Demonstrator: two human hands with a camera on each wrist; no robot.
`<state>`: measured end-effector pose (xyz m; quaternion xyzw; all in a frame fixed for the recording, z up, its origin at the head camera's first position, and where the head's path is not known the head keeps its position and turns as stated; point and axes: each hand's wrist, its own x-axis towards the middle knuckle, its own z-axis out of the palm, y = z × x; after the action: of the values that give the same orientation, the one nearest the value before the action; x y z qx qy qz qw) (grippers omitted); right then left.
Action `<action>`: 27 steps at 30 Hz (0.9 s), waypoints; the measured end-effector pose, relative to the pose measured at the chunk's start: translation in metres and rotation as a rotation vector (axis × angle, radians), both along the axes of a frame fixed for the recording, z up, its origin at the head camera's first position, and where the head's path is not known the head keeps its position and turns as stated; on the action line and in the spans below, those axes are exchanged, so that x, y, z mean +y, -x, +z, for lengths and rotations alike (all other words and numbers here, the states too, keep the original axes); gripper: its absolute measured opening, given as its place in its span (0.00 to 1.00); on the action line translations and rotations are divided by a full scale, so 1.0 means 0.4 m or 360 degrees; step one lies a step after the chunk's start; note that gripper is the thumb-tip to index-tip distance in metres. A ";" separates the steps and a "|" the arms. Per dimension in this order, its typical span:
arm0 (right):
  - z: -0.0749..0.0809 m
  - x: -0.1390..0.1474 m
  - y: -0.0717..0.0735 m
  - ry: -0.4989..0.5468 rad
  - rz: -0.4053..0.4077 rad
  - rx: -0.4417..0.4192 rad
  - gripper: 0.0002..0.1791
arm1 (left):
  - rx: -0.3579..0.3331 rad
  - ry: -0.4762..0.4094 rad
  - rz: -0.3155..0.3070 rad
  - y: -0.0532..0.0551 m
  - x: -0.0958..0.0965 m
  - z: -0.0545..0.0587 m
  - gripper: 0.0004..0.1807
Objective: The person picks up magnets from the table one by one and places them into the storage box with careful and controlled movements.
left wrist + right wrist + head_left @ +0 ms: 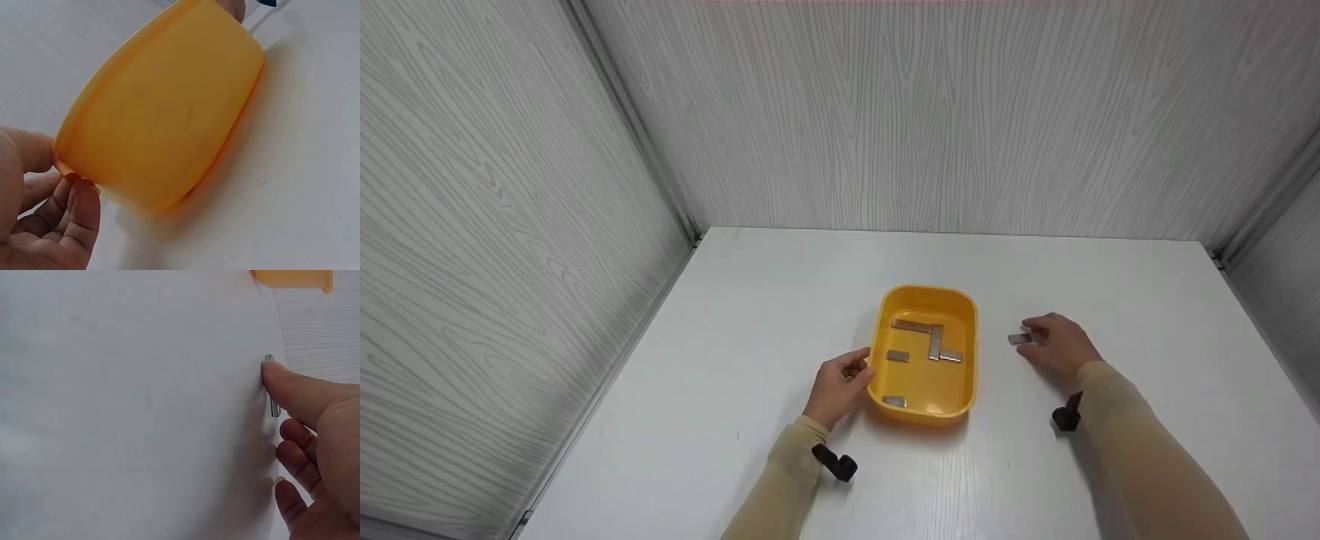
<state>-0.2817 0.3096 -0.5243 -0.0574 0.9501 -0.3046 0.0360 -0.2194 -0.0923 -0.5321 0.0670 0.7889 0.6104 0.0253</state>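
Observation:
A yellow plastic tub (922,414) stands on the table, with several small silvery metal bars (897,356) lying flat on its floor. My left hand (838,384) grips the tub's left rim. In the left wrist view, its thumb and curled fingers (84,219) meet at the tub's edge (140,112). To the right of the tub, my right hand (1061,345) pinches one loose metal bar (1020,339) at the tabletop. From the right wrist, the thumb (292,385) covers the middle of that bar (274,408); the index finger is mostly hidden behind it.
The white tabletop (720,360) runs back to a wood-grain panel (885,112). Another panel (487,225) closes off the left side, and a third (1286,195) the right. Each wrist carries a small black camera mount (834,462).

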 end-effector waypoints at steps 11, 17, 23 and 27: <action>-0.008 -0.015 0.003 0.0059 -0.0020 -0.0005 0.27 | -0.0011 -0.0018 0.0018 0.001 -0.002 -0.001 0.22; -0.009 -0.021 0.005 0.0052 -0.0020 -0.0021 0.26 | -0.0019 -0.0012 0.0022 0.003 -0.004 -0.002 0.22; -0.013 -0.020 0.015 -0.0028 0.0085 0.0053 0.19 | -0.0023 -0.0013 0.0020 0.003 -0.008 -0.003 0.21; -0.013 -0.025 0.010 -0.0041 0.0104 0.0090 0.15 | -0.0008 -0.0003 0.0018 0.001 -0.009 -0.004 0.21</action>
<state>-0.2856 0.2997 -0.5297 -0.0965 0.9522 -0.2893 0.0198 -0.2199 -0.0960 -0.5336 0.0611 0.7885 0.6115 0.0239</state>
